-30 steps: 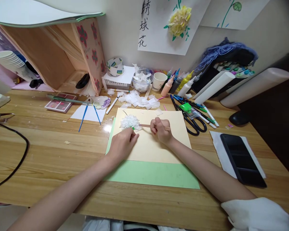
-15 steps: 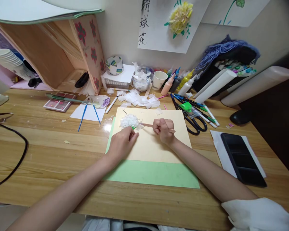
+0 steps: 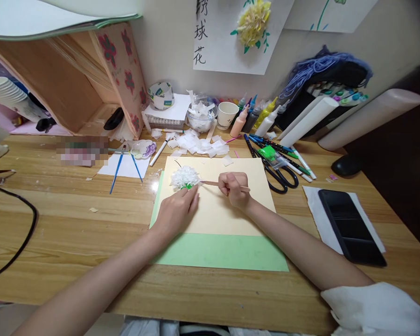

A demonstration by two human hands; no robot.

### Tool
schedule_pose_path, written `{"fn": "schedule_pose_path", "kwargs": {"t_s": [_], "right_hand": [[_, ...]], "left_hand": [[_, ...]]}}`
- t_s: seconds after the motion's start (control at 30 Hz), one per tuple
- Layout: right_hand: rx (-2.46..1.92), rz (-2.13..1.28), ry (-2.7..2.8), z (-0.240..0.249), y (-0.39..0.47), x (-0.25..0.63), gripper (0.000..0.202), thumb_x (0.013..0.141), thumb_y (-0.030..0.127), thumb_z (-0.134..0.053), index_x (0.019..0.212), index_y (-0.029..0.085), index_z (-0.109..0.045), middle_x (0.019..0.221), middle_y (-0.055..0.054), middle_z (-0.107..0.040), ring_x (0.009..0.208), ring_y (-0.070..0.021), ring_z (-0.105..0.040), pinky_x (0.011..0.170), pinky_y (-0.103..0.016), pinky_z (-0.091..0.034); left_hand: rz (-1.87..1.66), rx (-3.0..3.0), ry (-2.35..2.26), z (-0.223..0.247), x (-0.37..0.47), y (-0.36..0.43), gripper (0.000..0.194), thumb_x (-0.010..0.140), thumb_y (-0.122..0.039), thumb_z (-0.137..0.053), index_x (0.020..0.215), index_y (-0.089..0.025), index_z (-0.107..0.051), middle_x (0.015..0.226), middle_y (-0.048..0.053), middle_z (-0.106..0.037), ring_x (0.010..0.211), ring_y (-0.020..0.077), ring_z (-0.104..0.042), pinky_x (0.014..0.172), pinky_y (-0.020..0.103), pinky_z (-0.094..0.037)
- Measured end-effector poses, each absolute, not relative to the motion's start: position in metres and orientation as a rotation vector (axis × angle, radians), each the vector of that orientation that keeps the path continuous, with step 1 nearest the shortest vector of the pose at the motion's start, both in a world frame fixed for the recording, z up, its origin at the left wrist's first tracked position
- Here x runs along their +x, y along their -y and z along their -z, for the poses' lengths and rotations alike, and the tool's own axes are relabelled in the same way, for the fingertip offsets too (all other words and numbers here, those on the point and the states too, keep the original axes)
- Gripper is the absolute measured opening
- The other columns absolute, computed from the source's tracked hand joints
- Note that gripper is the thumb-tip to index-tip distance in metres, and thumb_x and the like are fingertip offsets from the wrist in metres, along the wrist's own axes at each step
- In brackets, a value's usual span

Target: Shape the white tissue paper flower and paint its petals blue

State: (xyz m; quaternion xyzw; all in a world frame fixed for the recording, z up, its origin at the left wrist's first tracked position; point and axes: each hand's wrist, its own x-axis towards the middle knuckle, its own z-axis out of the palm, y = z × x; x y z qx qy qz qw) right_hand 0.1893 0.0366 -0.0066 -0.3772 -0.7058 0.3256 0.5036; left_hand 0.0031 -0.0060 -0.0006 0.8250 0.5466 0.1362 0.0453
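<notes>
A white paper flower (image 3: 185,178) with a bit of green at its lower edge lies on a cream sheet (image 3: 231,219). My left hand (image 3: 177,207) rests on that sheet just below the bloom. Its index finger reaches to the flower's lower right edge, and the thumb lies apart from it. In my right hand (image 3: 234,187) a thin wooden craft stick (image 3: 212,183) is gripped in a fist. The stick's left tip is at the flower's right edge, close to my left fingertips. Beneath the cream sheet lies a green sheet (image 3: 220,252).
Scraps of white paper (image 3: 199,142) lie behind the sheets, near a bowl of strips (image 3: 201,114) and a paper cup (image 3: 227,115). Black scissors (image 3: 278,179) and pens are at the right, beside a black palette (image 3: 350,226). Blue brushes (image 3: 116,172) lie left.
My left index finger has straightened out toward the flower's edge, uncovering more green. The right hand keeps the stick at nearly the same spot. The whole view has shifted slightly.
</notes>
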Motion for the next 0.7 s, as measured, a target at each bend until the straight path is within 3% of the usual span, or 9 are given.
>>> {"fn": "schedule_pose_path", "kwargs": {"t_s": [0.5, 0.7], "right_hand": [[-0.867, -0.789, 1.811, 0.0025, -0.0390, 0.1843, 0.057, 0.096, 0.046, -0.028, 0.047, 0.021, -0.039, 0.046, 0.001, -0.044, 0.043, -0.0092, -0.041, 0.053, -0.028, -0.035], [-1.033, -1.012, 1.637, 0.0045, -0.0421, 0.1822, 0.061, 0.094, 0.055, -0.031, 0.044, 0.020, -0.042, 0.039, 0.003, -0.043, 0.038, -0.0083, -0.042, 0.046, -0.025, -0.034]], "left_hand": [[-0.445, 2.522, -1.655, 0.0026, 0.0020, 0.0049, 0.031, 0.096, -0.029, -0.040, 0.115, -0.019, -0.063, 0.082, 0.004, -0.070, 0.072, 0.0174, -0.065, 0.056, 0.026, -0.039], [-0.491, 2.514, -1.612, 0.0025, 0.0012, 0.0042, 0.030, 0.096, -0.027, -0.041, 0.115, -0.019, -0.062, 0.081, 0.004, -0.070, 0.072, 0.0164, -0.065, 0.057, 0.025, -0.040]]}}
